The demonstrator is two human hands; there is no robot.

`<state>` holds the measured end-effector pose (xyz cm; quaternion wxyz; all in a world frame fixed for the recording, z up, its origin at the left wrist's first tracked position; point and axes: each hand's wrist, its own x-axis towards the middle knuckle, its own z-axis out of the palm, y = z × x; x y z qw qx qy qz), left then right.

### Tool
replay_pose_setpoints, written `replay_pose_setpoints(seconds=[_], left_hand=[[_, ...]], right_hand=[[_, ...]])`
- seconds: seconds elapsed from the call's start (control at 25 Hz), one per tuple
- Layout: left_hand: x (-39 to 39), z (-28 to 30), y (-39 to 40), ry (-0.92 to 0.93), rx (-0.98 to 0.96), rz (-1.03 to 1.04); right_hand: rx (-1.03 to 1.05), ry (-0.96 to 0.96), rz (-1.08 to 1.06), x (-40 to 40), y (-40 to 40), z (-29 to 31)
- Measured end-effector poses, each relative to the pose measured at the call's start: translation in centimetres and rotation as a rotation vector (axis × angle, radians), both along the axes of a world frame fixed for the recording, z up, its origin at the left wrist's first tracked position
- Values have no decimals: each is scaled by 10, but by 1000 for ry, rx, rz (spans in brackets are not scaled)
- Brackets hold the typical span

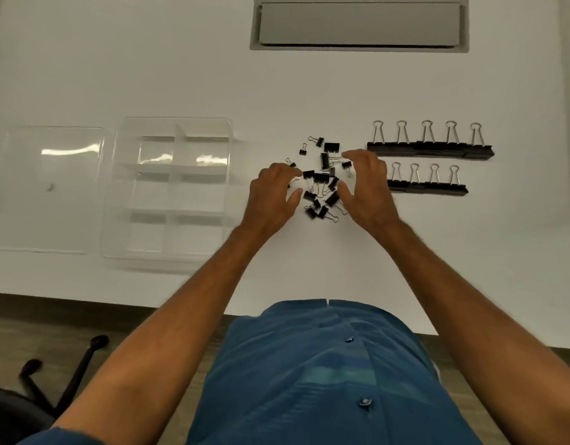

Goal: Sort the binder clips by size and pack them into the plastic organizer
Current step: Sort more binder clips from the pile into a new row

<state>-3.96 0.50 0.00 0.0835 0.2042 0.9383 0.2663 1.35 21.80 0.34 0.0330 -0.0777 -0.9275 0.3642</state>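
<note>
- A loose pile of small and medium black metal binder clips with silver wire handles [322, 184] lies at the centre of the white table [181, 75]; too tangled to count exactly.
- The left hand [272, 197] sits at the pile's 9 o'clock, fingers curled onto the clips at that edge; whether they pinch one I cannot tell.
- The right hand [367, 184] sits at the pile's 3 o'clock, fingers spread and bent over the clips, thumb apart from them, gripping nothing visible.
- At the pile's 2 o'clock stands a row of five large black binder clips [430, 149], handles up, touching side by side.
- Just below it, at 3 o'clock, a row of four slightly smaller black binder clips [428, 186], partly hidden by the right hand.
- At 9 o'clock, well apart, the clear plastic divided organizer [168, 191] shows eight compartments, two columns of four, with no clips inside.
- Its flat clear plastic lid [49, 187] lies just beyond, further toward 9 o'clock.
- At 12 o'clock, a grey rectangular cable hatch [359, 25] is set into the table.
</note>
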Motion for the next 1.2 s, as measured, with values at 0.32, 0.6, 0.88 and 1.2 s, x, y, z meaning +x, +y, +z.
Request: replay_pose_setpoints(seconds=[0.32,0.6,0.88,1.2], left_hand=[[-43,10,38,-94,34,-45],[-57,-4,65,-112,-89,-97],[-63,-8,66,-29,-133,-118],[-49,-8,41,3,-106,-72]], right_hand=[[67,-150,16,-49,6,-4],[340,-245,237,-74,14,-29],[343,-175,250,-76,11,-12],[194,-241,196,-80,5,-1]])
